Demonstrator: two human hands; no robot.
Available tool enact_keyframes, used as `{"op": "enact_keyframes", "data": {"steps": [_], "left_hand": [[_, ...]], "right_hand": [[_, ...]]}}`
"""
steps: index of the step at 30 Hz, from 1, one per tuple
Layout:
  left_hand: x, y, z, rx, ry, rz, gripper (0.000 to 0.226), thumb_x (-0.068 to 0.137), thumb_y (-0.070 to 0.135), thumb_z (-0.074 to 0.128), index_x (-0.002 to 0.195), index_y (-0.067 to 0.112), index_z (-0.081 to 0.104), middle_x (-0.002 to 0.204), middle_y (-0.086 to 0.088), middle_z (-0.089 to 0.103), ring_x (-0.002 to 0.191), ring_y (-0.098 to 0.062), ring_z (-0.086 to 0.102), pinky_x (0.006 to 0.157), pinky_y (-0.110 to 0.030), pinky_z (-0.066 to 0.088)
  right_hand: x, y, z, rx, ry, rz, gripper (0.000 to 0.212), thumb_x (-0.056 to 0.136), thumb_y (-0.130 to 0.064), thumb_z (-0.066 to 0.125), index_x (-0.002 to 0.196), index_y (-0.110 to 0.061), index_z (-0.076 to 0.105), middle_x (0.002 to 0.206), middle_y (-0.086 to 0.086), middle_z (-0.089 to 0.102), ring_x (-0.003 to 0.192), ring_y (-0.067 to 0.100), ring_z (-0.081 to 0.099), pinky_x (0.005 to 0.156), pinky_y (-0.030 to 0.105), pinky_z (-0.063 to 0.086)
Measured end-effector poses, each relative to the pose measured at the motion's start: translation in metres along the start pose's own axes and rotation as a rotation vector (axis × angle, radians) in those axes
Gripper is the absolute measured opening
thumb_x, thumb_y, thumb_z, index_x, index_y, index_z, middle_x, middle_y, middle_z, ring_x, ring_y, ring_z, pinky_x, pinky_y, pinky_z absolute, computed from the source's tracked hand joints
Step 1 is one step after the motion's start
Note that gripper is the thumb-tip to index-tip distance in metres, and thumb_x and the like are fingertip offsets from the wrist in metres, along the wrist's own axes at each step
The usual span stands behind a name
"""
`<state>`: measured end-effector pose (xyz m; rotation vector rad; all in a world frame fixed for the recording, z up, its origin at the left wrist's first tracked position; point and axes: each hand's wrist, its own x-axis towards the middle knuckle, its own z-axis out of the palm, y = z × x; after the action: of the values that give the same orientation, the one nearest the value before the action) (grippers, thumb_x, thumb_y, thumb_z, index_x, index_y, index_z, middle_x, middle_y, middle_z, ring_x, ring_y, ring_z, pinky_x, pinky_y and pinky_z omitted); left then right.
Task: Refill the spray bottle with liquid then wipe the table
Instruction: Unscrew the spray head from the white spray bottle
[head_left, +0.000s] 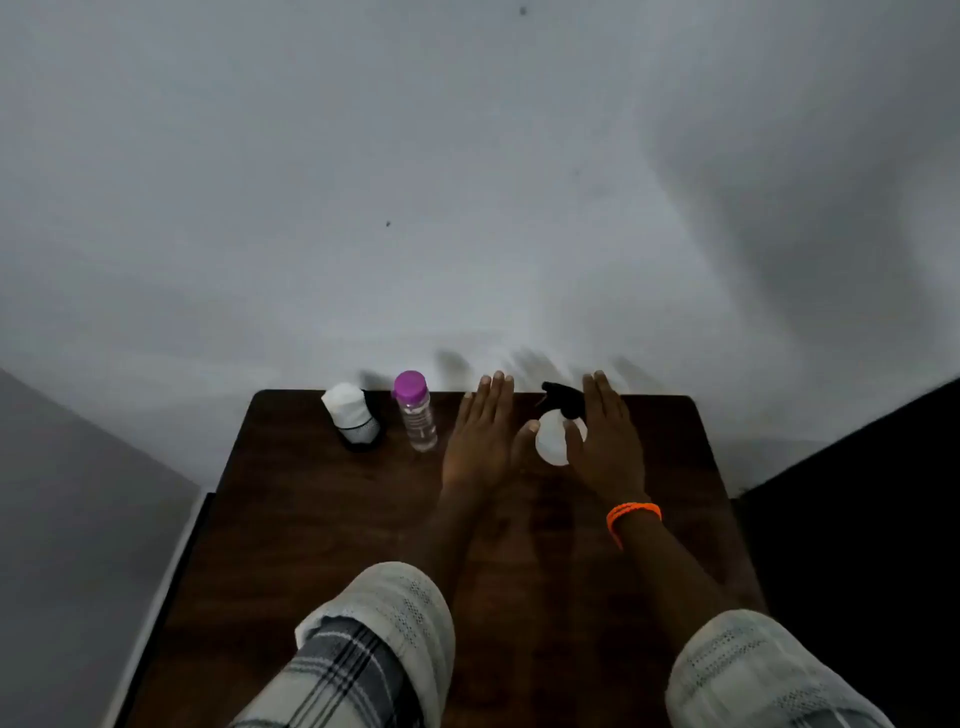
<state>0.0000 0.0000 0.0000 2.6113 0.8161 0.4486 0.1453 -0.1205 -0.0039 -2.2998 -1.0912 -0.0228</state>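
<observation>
Your dark wooden bench (322, 519) stood against a pale wall. Your hands were both stretched out flat, fingers straight and holding nothing: the left hand (480, 439) lay just left of the spray bottle (553, 439), thumb near its white body, and the right hand (605, 441) was just right of it (orange band on that wrist). Left of the spray bottle stood a clear bottle (417, 415) with a purple cap, and further left a white cloth (347, 408) in a black holder.
</observation>
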Motion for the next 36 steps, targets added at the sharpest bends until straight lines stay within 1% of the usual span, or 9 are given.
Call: {"op": "enact_keyframes", "data": {"steps": [5,7,12,16,24,27,30,35,36], "left_hand": [[0.003,-0.009,0.046,-0.037,-0.082,-0.05,0.073,0.105,0.061,0.019,0.161,0.016,0.008,0.169,0.0,0.003,0.153,-0.008,-0.011,0.127,-0.038,0.004],[0.003,-0.01,0.061,-0.088,-0.109,-0.052,0.073,0.105,0.06,0.02,0.161,0.016,0.008,0.169,0.001,0.002,0.153,-0.007,-0.012,0.127,-0.036,0.003],[0.005,-0.007,0.094,-0.183,-0.223,-0.088,0.077,0.102,0.058,0.035,0.16,0.012,0.014,0.167,-0.006,0.012,0.155,-0.016,-0.001,0.126,-0.039,0.01],[0.003,-0.003,0.107,-0.261,-0.316,-0.183,0.088,0.093,0.051,0.06,0.159,0.011,0.018,0.166,-0.009,0.02,0.154,-0.021,0.012,0.122,-0.044,0.026],[-0.026,0.016,0.09,-0.434,-0.226,-0.286,0.128,0.062,0.054,0.09,0.158,0.006,0.02,0.163,-0.005,0.025,0.15,-0.016,0.022,0.12,-0.029,0.022],[-0.04,0.02,0.09,-0.438,-0.321,-0.363,0.114,0.064,0.05,0.09,0.152,0.01,0.031,0.145,0.011,0.034,0.135,-0.004,0.029,0.111,-0.022,0.024],[-0.055,0.022,0.08,-0.315,-0.551,-0.327,0.089,0.075,0.065,0.072,0.142,0.018,0.039,0.137,0.006,0.049,0.131,-0.012,0.047,0.107,-0.027,0.036],[-0.087,0.017,0.051,-0.388,-0.589,-0.319,0.066,0.081,0.037,0.081,0.136,0.013,0.054,0.125,0.003,0.061,0.113,-0.008,0.057,0.1,-0.023,0.046],[-0.097,0.014,0.045,-0.445,-0.513,-0.329,0.066,0.074,0.033,0.087,0.132,0.019,0.059,0.117,0.008,0.065,0.104,-0.003,0.06,0.093,-0.02,0.049]], "right_hand": [[0.015,0.021,0.023,0.183,-0.103,0.218,0.076,0.094,-0.025,0.067,0.158,-0.018,0.028,0.164,0.003,0.03,0.151,0.023,0.027,0.117,0.029,0.023],[0.019,0.029,0.03,0.295,-0.118,0.251,0.076,0.089,-0.024,0.075,0.154,-0.02,0.037,0.158,0.003,0.041,0.146,0.021,0.035,0.117,0.031,0.03],[0.028,0.032,0.033,0.465,-0.087,0.398,0.048,0.075,-0.012,0.087,0.116,-0.011,0.061,0.108,-0.004,0.065,0.106,0.013,0.06,0.082,0.002,0.041],[0.03,0.032,0.037,0.466,-0.033,0.426,0.045,0.071,-0.011,0.089,0.108,-0.008,0.062,0.1,-0.001,0.065,0.099,0.018,0.063,0.088,0.034,0.053],[-0.003,0.011,0.018,0.667,0.025,0.648,0.041,0.061,-0.031,0.096,0.086,-0.018,0.066,0.085,0.001,0.071,0.081,0.019,0.068,0.069,0.035,0.058],[-0.023,-0.001,0.008,0.747,0.005,0.712,0.039,0.062,-0.026,0.096,0.09,-0.011,0.073,0.084,0.005,0.074,0.077,0.018,0.07,0.063,0.029,0.058],[-0.043,-0.016,-0.005,0.889,-0.064,0.739,0.029,0.068,-0.01,0.092,0.092,-0.006,0.076,0.085,0.007,0.076,0.073,0.013,0.072,0.059,0.021,0.056],[-0.07,-0.031,-0.025,0.996,-0.205,0.684,0.027,0.074,-0.003,0.086,0.099,0.001,0.077,0.092,0.012,0.078,0.084,0.02,0.075,0.068,0.026,0.059],[-0.073,-0.034,-0.029,0.994,-0.236,0.669,0.026,0.075,-0.003,0.085,0.1,0.0,0.077,0.092,0.01,0.078,0.086,0.02,0.074,0.068,0.025,0.059]]}}
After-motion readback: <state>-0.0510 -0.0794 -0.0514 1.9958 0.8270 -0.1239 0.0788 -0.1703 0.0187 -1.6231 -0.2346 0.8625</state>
